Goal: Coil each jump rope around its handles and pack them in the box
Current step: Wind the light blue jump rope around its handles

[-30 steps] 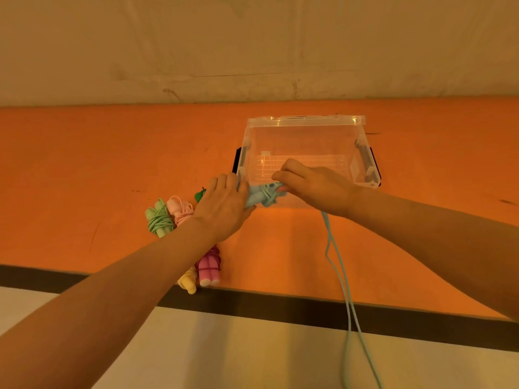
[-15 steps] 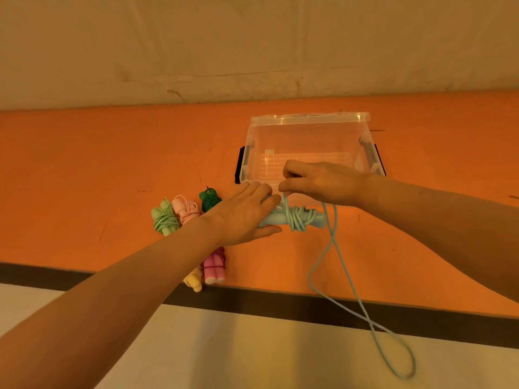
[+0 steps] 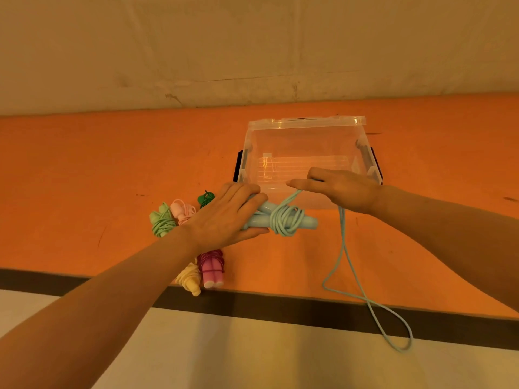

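The light blue jump rope's handles (image 3: 280, 219), just before the empty clear box (image 3: 306, 153), are being clamped by the left hand (image 3: 224, 217) so cord (image 3: 344, 248) pinched by the right hand (image 3: 339, 189) is being wound taut.

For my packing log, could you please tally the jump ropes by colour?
Light blue jump rope: 1
Light green jump rope: 1
Light pink jump rope: 1
Dark green jump rope: 1
Magenta jump rope: 1
Yellow jump rope: 1
Total: 6

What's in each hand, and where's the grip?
Left hand grips the blue handles at their left end; right hand pinches the blue cord.
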